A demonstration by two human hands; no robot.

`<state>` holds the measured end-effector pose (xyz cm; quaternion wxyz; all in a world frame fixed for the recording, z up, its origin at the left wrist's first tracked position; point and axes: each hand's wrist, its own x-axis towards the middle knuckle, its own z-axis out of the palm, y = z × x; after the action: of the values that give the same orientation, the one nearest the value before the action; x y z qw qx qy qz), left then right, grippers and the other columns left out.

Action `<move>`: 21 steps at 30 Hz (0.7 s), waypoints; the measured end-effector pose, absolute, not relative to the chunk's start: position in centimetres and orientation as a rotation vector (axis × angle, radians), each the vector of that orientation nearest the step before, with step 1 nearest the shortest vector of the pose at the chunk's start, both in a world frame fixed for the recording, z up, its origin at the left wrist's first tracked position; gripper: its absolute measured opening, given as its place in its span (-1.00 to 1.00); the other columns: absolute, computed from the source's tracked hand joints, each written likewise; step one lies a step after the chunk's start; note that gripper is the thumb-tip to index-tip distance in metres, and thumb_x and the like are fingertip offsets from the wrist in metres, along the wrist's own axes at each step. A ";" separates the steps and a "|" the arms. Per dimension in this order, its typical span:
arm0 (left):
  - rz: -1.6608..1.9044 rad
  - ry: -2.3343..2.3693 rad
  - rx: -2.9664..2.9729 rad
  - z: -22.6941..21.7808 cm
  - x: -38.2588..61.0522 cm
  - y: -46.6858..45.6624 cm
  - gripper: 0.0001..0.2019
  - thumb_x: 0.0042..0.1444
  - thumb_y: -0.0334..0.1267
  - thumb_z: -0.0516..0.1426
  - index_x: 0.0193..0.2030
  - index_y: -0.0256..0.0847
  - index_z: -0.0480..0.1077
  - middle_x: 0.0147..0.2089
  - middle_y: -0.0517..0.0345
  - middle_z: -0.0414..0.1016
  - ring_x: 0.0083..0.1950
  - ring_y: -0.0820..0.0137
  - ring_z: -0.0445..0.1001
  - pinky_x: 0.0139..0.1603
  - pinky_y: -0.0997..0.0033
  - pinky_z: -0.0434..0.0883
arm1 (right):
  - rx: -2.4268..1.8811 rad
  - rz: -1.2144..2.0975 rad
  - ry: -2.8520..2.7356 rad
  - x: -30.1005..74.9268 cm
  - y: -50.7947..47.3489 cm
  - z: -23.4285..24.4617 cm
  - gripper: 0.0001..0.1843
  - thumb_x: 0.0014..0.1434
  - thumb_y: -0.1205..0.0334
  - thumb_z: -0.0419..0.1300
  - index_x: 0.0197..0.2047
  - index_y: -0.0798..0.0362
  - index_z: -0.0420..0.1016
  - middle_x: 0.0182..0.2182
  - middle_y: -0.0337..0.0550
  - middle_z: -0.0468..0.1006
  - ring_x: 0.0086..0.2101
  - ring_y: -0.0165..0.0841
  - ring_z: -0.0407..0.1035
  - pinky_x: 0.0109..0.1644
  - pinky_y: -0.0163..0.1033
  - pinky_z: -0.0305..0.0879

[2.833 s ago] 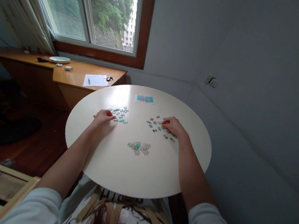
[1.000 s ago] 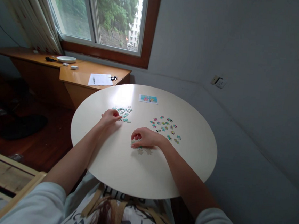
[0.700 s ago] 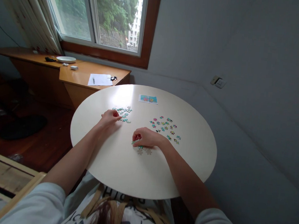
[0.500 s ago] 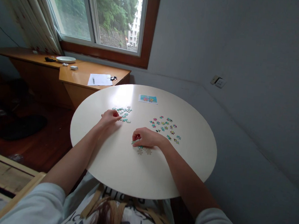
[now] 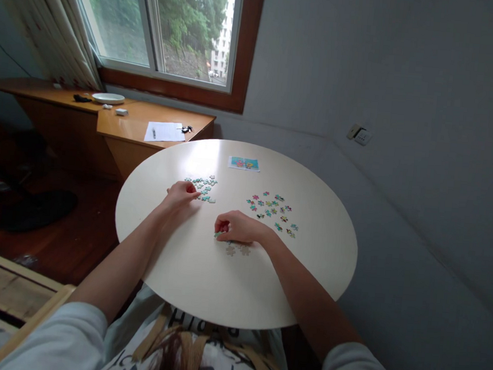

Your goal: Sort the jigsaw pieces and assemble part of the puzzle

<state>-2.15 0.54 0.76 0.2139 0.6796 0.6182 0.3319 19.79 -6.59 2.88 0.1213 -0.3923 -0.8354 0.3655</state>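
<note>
On a round white table (image 5: 170, 270) lie jigsaw puzzle pieces in three groups. My left hand (image 5: 180, 195) rests at the left group of mostly teal pieces (image 5: 207, 183), its fingers closed together at the near edge of that group. What they pinch, if anything, is hidden. My right hand (image 5: 238, 227) is closed in a pinch on a small greenish puzzle piece (image 5: 217, 235), low over the tabletop. Just below that hand are several grey, face-down pieces (image 5: 238, 250), partly covered by it. To the right, colourful pieces (image 5: 271, 207) are spread out loosely.
A picture card (image 5: 244, 163) lies at the table's far side. Behind to the left, a wooden desk (image 5: 149, 113) holds a paper sheet (image 5: 165, 132), keys (image 5: 187, 129) and a white plate (image 5: 108, 98). A wall (image 5: 402, 181) stands to the right.
My right hand has shifted slightly left with the puzzle piece in its pinch. The left hand looks unmoved.
</note>
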 end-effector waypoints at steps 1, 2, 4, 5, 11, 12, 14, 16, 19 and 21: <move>0.921 1.714 1.885 0.8 -2.1 0.5 -0.75 -0.15 -0.07 0.17 -0.59 -0.21 0.32 -0.55 0.19 0.38 -0.39 0.34 0.35 -0.39 0.42 0.18 | -1.143 1.089 -2.410 19.8 -6.6 2.8 -0.91 -0.06 0.34 0.27 -0.39 0.11 0.49 -0.49 -0.25 0.45 -0.44 -0.46 0.31 -0.36 -0.37 0.24; 0.922 1.715 1.885 0.8 -2.1 0.5 -0.75 -0.15 -0.07 0.17 -0.59 -0.21 0.31 -0.56 0.19 0.37 -0.38 0.34 0.35 -0.39 0.42 0.18 | -1.144 1.108 -2.381 19.8 -6.5 2.7 -0.93 -0.04 0.36 0.24 -0.39 0.11 0.48 -0.49 -0.25 0.46 -0.44 -0.46 0.32 -0.35 -0.37 0.25; 0.927 1.706 1.890 0.9 -2.0 0.4 -0.75 -0.14 -0.07 0.16 -0.60 -0.20 0.30 -0.56 0.20 0.35 -0.38 0.33 0.35 -0.38 0.41 0.18 | -1.146 1.130 -2.332 19.8 -6.3 2.6 -0.94 -0.03 0.38 0.20 -0.40 0.11 0.48 -0.50 -0.25 0.47 -0.44 -0.47 0.34 -0.33 -0.37 0.25; 0.934 1.689 1.898 0.9 -1.9 0.3 -0.75 -0.13 -0.07 0.16 -0.60 -0.20 0.29 -0.57 0.20 0.34 -0.38 0.33 0.35 -0.38 0.41 0.18 | -1.145 1.135 -2.311 19.9 -6.2 2.5 -0.93 -0.03 0.39 0.19 -0.40 0.11 0.48 -0.50 -0.25 0.48 -0.44 -0.47 0.34 -0.33 -0.37 0.25; 0.939 1.336 2.001 1.2 -0.9 -0.3 -0.70 -0.08 -0.03 0.14 -0.60 -0.22 0.27 -0.58 0.22 0.26 -0.47 0.42 0.24 -0.43 0.41 0.15 | -1.107 1.212 -2.085 20.1 -5.4 1.5 -0.93 -0.03 0.35 0.19 -0.40 0.14 0.47 -0.53 -0.27 0.46 -0.49 -0.50 0.30 -0.39 -0.39 0.22; 0.916 1.270 2.013 1.3 -0.6 -0.5 -0.69 -0.07 -0.02 0.13 -0.58 -0.22 0.29 -0.58 0.23 0.26 -0.48 0.44 0.22 -0.44 0.42 0.14 | -1.096 1.235 -2.034 20.1 -5.3 1.3 -0.92 -0.03 0.33 0.20 -0.39 0.14 0.46 -0.53 -0.27 0.46 -0.49 -0.50 0.30 -0.40 -0.38 0.21; 0.847 1.161 2.044 1.4 0.0 -1.0 -0.68 -0.04 0.00 0.12 -0.53 -0.25 0.33 -0.56 0.23 0.28 -0.48 0.46 0.21 -0.45 0.44 0.15 | -1.061 1.258 -1.941 20.1 -5.1 0.8 -0.89 -0.02 0.28 0.21 -0.39 0.14 0.46 -0.52 -0.25 0.47 -0.49 -0.49 0.31 -0.39 -0.36 0.23; 0.767 1.087 2.083 1.5 0.7 -1.5 -0.67 -0.03 0.01 0.12 -0.50 -0.27 0.37 -0.57 0.24 0.28 -0.48 0.48 0.20 -0.45 0.46 0.14 | -1.025 1.240 -1.867 20.0 -4.9 0.4 -0.88 -0.04 0.26 0.23 -0.39 0.14 0.47 -0.50 -0.23 0.49 -0.46 -0.47 0.34 -0.35 -0.34 0.25; 0.656 1.008 2.116 1.6 1.3 -2.0 -0.66 -0.01 0.01 0.11 -0.49 -0.29 0.39 -0.58 0.25 0.26 -0.49 0.50 0.18 -0.46 0.48 0.12 | -0.995 1.188 -1.796 19.9 -4.5 0.0 -0.86 -0.05 0.23 0.24 -0.40 0.13 0.47 -0.47 -0.22 0.50 -0.43 -0.45 0.35 -0.29 -0.30 0.26; 0.634 0.984 2.125 1.6 1.5 -2.2 -0.67 0.01 -0.01 0.10 -0.50 -0.29 0.38 -0.59 0.26 0.23 -0.50 0.51 0.16 -0.47 0.49 0.11 | -0.986 1.147 -1.780 19.9 -4.4 -0.1 -0.84 -0.06 0.22 0.24 -0.40 0.13 0.48 -0.45 -0.21 0.51 -0.41 -0.44 0.36 -0.27 -0.28 0.27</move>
<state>1.52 -2.18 1.56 0.3502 0.8204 0.3798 0.2450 19.91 -4.37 -0.10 0.3919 -0.3884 -0.7011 0.4517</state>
